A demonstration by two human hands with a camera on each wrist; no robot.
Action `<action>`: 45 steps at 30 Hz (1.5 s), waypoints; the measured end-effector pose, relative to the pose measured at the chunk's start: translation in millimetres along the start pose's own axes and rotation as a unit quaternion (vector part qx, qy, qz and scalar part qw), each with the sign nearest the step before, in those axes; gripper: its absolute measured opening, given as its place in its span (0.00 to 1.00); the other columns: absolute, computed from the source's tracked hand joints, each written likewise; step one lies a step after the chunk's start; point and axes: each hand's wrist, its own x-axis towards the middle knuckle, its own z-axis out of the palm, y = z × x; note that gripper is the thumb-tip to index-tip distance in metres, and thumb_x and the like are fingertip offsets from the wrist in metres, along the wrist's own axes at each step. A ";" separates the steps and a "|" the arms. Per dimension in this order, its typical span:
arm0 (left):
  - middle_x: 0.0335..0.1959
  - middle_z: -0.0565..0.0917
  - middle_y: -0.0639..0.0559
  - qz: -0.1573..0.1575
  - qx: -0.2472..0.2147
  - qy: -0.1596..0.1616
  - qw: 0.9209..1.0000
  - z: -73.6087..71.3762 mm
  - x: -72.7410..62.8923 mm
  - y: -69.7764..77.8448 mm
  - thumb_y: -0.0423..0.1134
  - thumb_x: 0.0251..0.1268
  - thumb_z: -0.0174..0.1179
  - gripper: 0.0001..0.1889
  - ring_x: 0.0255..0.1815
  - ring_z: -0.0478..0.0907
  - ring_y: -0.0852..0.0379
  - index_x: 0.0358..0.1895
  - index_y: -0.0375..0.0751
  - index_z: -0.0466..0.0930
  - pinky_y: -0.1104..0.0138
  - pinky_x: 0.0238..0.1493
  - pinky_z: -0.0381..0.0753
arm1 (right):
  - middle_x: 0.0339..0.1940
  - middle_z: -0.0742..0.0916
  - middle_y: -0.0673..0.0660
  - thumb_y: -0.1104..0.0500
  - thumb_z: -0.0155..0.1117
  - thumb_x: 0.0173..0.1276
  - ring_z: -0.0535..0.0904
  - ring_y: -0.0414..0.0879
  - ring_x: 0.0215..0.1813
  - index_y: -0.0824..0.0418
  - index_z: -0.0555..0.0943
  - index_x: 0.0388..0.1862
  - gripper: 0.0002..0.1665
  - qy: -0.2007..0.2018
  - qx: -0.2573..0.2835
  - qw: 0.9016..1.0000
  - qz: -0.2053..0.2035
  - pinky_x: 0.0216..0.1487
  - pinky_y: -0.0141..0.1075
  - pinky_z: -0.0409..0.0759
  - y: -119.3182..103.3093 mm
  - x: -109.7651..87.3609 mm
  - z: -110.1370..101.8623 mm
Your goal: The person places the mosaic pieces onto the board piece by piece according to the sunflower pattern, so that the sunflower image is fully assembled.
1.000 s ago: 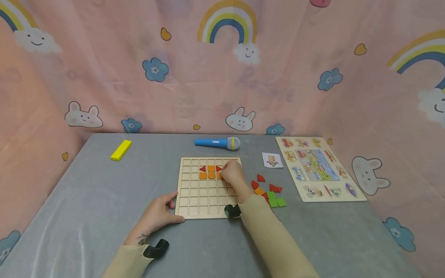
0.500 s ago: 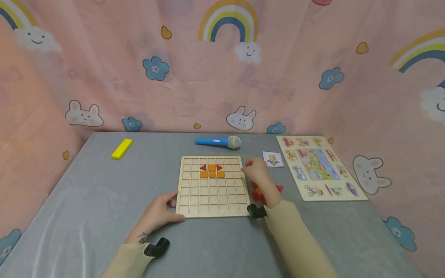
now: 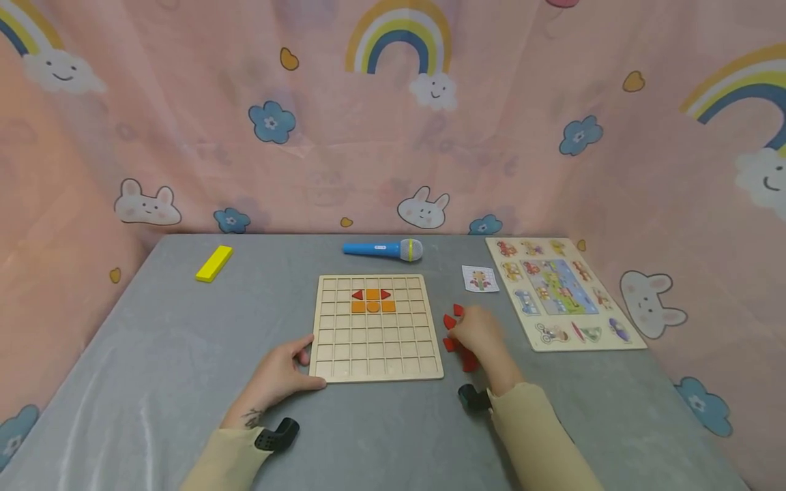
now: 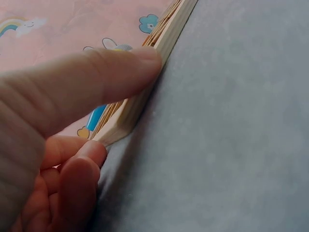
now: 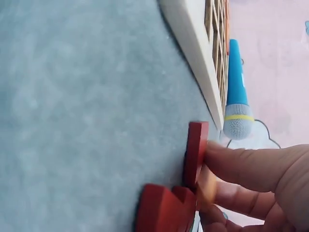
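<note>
A square wooden grid board lies on the table, with orange squares, an orange round piece and two red triangles set in its upper cells. My left hand holds its near left corner, thumb along the front edge and curled fingers at the side. Right of the board, my right hand reaches into loose pieces. There its thumb and fingers pinch an orange block, beside a standing red piece. More red pieces lie around the fingertips; the hand hides part of the pile.
Behind the board lies a blue toy microphone. A small picture card and a picture puzzle board are at the right. A yellow block lies far left. Patterned pink cloth hangs behind the grey-covered table.
My right hand has left the board's upper cells and moved right and down to the loose pieces, uncovering an orange square in the grid. The left hand stays at its corner.
</note>
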 end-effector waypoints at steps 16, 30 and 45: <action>0.29 0.71 0.52 -0.003 0.004 0.005 1.000 0.2 -0.7 1.2 0.37 0.29 0.78 0.49 0.18 0.61 0.59 0.65 0.37 0.67 0.70 0.19 0.61 | 0.19 0.79 0.56 0.68 0.65 0.57 0.75 0.42 0.16 0.72 0.78 0.36 0.09 -0.083 0.336 0.937 -0.050 0.22 0.34 0.79 -74.5 -4.9 20.8; 0.28 0.71 0.53 -0.003 0.005 0.009 1.000 0.9 0.0 0.3 0.36 0.29 0.78 0.48 0.17 0.61 0.60 0.65 0.37 0.67 0.70 0.19 0.61 | 0.12 0.76 0.54 0.66 0.66 0.57 0.71 0.40 0.12 0.66 0.76 0.24 0.08 -0.066 0.291 0.953 -0.041 0.15 0.27 0.71 -104.1 3.5 50.2; 0.28 0.71 0.53 -0.004 0.005 0.005 1.000 -0.4 -0.6 2.3 0.37 0.29 0.78 0.48 0.18 0.61 0.59 0.65 0.37 0.67 0.70 0.19 0.61 | 0.23 0.78 0.54 0.62 0.69 0.54 0.71 0.45 0.25 0.62 0.77 0.20 0.10 -0.007 0.183 0.979 -0.091 0.24 0.32 0.67 -105.6 -1.5 47.8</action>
